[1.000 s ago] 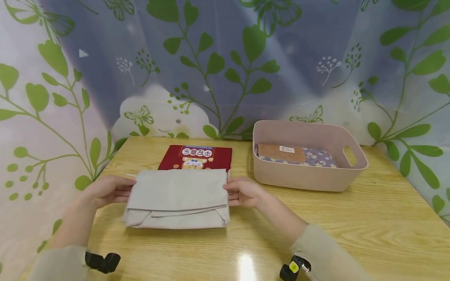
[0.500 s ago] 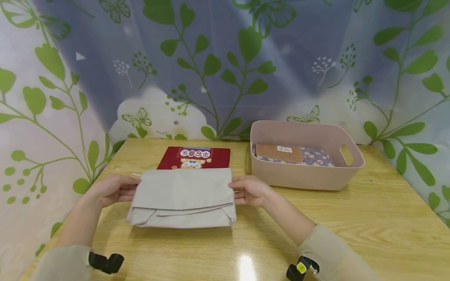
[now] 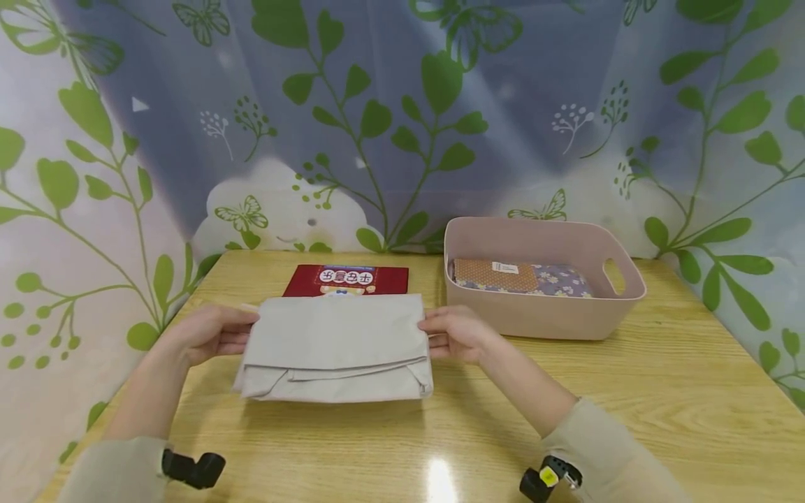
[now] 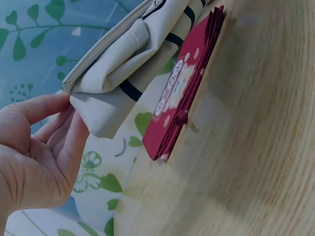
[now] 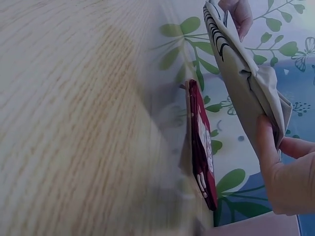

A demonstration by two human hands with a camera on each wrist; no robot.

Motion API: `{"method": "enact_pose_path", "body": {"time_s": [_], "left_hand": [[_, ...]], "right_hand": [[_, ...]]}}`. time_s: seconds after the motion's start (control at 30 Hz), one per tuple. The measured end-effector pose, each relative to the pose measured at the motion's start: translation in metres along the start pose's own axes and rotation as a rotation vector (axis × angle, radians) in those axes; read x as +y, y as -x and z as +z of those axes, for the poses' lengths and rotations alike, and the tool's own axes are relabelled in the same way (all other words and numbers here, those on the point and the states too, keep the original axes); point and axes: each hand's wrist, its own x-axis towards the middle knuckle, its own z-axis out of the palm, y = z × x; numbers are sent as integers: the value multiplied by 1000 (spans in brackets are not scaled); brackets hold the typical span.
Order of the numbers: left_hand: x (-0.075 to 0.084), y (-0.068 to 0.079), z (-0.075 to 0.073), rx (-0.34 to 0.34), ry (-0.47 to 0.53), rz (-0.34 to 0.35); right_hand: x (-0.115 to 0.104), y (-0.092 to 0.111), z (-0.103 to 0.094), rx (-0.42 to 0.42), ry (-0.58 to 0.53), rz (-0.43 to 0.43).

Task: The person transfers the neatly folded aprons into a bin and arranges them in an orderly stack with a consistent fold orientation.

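A folded beige cloth (image 3: pixel 336 335) hangs between my two hands, raised off the wooden table (image 3: pixel 352 454). My left hand (image 3: pixel 210 334) pinches its left edge between thumb and fingers; in the left wrist view, its folded layers and dark stripes on the underside show. At the opposite edge, my right hand (image 3: pixel 459 334) pinches the cloth the same way, thumb on top. Behind and partly beneath it in the head view lies a folded red cloth item (image 3: pixel 393 279) with a cartoon print and white lettering, its lower part hidden by the beige cloth.
A pink plastic bin (image 3: pixel 541 318) with cut-out handles stands at the back right. Inside lie an orange dotted folded piece (image 3: pixel 487 276) with a white label and a purple floral one (image 3: pixel 560 279). A leaf-patterned curtain (image 3: pixel 377 126) borders the table's back.
Both hands have carried the beige cloth slightly right and upward, and it now covers more of the red item. The head view has shifted a little.
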Motion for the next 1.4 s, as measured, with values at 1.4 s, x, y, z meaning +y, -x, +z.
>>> {"method": "enact_pose_path", "body": {"time_s": [1.4], "left_hand": [[42,-15,37,7,15,81]], "right_hand": [[-37,18,-25,225,-23,-74]]}}
